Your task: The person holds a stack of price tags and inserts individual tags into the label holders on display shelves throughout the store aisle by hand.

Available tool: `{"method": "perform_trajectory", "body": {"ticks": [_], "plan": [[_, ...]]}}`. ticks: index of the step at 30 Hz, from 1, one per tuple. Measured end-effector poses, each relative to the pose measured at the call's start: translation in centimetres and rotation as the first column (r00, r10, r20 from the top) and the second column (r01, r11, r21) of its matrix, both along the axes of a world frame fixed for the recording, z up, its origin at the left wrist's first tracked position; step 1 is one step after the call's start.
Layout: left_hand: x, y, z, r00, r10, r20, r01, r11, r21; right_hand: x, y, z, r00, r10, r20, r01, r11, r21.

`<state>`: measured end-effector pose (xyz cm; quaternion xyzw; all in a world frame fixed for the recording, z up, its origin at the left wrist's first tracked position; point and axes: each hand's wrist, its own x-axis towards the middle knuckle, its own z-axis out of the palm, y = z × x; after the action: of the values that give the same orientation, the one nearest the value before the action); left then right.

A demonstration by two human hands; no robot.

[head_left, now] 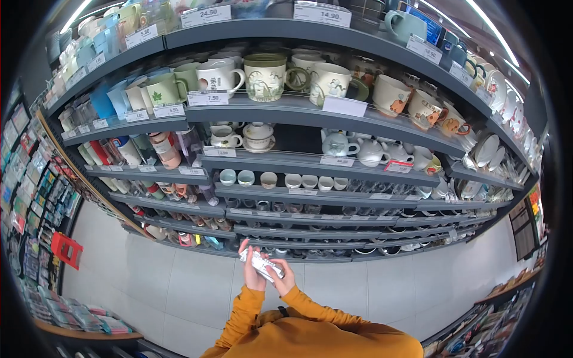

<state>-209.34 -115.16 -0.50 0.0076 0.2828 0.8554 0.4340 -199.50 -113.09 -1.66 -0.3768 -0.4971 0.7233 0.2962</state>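
While my left hand (253,279) and right hand (286,279) both grasp a white oblong item (261,263) at the lower centre of the frame, I judge the picking-up done and the letting-go still left. I cannot tell how much handling remains. In the upper centre, mugs (265,79) stand on the shelves (262,30), well apart from my 2 hands.

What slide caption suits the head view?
Left hand and right hand hold a white item before shelved mugs.
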Motion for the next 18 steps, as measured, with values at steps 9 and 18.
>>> {"method": "perform_trajectory", "body": {"ticks": [9,18], "plan": [[-13.4,-4.2,0.4,1.0,-0.021,-0.018,0.02,0.999,-0.046,-12.1,0.1,3.4,0.996,0.072,0.056,-0.091,0.845,0.527],[-21.5,-9.7,0.5,0.958,-0.278,0.067,0.286,0.938,-0.194,-21.0,11.5,26.7,0.935,-0.297,-0.192,0.229,0.095,0.969]]}}
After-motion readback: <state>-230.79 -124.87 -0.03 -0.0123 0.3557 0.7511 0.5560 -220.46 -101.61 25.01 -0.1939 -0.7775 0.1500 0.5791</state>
